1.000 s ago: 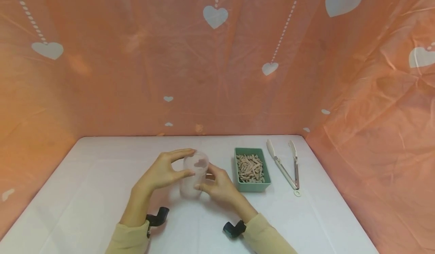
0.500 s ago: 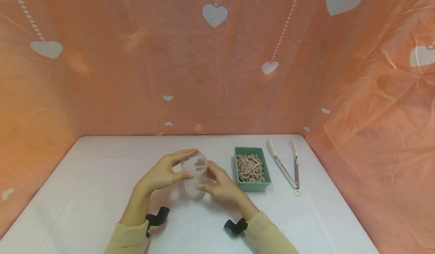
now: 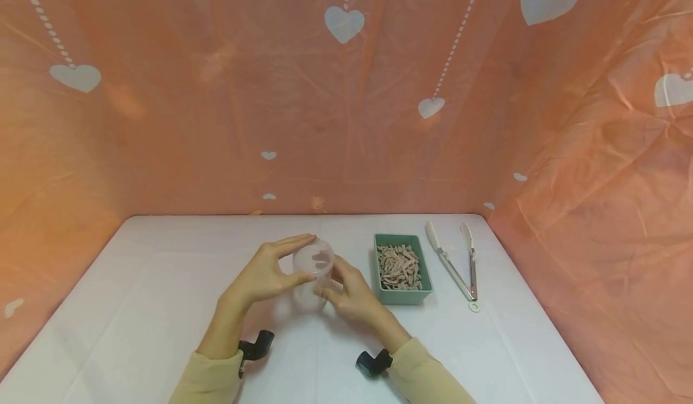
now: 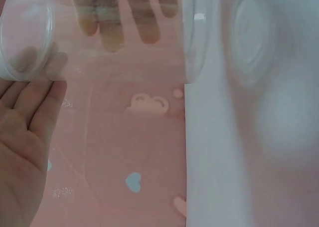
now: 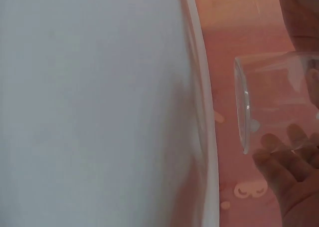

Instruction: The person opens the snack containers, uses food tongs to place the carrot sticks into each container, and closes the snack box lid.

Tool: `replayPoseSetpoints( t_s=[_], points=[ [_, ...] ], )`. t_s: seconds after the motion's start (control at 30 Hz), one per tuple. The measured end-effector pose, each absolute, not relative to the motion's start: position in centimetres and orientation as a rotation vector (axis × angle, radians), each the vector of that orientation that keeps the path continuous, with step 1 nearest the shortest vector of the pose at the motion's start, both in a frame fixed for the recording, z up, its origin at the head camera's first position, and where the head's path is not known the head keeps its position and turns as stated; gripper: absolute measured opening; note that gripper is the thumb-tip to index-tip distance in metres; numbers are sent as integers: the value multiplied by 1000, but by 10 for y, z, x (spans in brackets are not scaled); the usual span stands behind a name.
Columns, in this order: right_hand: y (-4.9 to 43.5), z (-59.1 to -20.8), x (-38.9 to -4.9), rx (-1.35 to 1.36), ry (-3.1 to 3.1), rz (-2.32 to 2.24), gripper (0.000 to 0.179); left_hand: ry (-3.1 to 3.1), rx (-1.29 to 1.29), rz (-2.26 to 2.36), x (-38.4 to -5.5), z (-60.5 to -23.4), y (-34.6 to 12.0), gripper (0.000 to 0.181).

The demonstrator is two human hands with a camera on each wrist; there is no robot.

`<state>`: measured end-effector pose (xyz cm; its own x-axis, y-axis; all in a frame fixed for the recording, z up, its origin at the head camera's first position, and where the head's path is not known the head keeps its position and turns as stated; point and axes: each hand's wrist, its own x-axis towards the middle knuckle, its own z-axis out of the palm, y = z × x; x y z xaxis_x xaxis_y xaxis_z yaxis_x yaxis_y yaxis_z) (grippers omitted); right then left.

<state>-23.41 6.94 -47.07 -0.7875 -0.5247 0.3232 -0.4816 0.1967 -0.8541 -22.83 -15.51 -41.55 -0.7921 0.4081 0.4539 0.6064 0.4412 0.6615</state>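
Cup (image 3: 313, 266) nudged slightly right, lower centre. Left hand (image 3: 267, 275): fingers pinching rim; right hand (image 3: 352, 290): pinching side. Likely just repositioning.

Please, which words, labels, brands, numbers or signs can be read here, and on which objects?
None: no readable text shows on the clear cup, the green box or the tongs.
The backdrop shows printed hearts, without readable letters or numbers.
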Motion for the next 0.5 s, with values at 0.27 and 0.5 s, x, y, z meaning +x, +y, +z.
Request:
replayPoseSetpoints(
  t_s=[0.27,0.5],
  points=[
    [75,-468,-236,-922,2332,-1708,73,-2439,-905,-1410,-226,-413,-158,65],
    [83,-464,-240,-929,2158,-1717,81,-2375,-993,-1638,-226,-411,-160,64]
  ],
)
